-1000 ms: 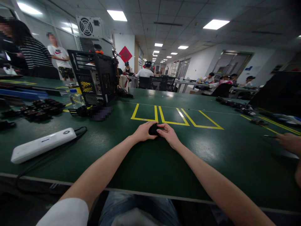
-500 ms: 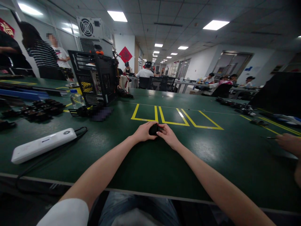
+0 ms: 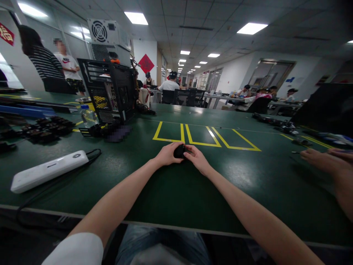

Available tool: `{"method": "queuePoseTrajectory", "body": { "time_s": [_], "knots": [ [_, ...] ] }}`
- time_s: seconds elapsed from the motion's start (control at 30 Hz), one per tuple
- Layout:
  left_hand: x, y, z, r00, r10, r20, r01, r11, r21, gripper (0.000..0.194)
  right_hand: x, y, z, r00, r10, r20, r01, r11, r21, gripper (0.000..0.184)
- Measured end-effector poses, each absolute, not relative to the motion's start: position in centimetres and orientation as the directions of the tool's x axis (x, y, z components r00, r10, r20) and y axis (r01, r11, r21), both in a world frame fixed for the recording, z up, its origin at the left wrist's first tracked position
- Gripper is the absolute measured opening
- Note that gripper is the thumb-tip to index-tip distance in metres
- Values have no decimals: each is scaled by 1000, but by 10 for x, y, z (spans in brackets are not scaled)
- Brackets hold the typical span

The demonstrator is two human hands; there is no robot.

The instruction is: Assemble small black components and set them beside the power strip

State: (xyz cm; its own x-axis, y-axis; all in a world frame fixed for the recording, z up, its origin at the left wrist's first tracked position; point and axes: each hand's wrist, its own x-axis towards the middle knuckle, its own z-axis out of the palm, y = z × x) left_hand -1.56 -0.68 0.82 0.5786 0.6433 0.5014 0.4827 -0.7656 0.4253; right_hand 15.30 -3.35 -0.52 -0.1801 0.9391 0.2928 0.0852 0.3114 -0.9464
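A small black rounded object is between my hands, just in front of the yellow tape outlines on the green tabletop; its exact kind is hard to make out. My left hand wraps round its left side, thumb at the near edge and fingers over the far edge. With thumb and fingers pinched, my right hand grips its right end. Parts of the object are covered by my fingers.
Yellow tape outlines mark the green table. To the left are a white power-strip-like device with a black cable, black parts, a bottle and an open computer case. At right, a co-worker's hand holds a thin tool.
Both my hands keep their grip on the black object, almost unmoved. At the right, the co-worker's hand and thin tool have come further left, and more of the arm shows.
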Motion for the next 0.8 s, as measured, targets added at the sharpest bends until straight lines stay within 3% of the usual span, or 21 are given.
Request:
{"method": "queuePoseTrajectory", "body": {
  "time_s": [0.37,0.5,0.67,0.8],
  "knots": [
    [-16,-7,9,581,649,491,484,-760,432,64,152,-37,-3,-164,930,329,61,343,-937,28],
    [-18,-7,9,574,655,491,490,-756,435,62,155,-31,-9,-92,937,336,166,347,-923,20],
    [-23,1,6,539,695,475,518,-719,464,63,160,-26,-15,-117,936,331,282,351,-893,24],
    [-25,12,1,506,790,346,558,-606,566,60,162,-29,-16,-148,930,335,446,366,-817,25]
  ]
}}
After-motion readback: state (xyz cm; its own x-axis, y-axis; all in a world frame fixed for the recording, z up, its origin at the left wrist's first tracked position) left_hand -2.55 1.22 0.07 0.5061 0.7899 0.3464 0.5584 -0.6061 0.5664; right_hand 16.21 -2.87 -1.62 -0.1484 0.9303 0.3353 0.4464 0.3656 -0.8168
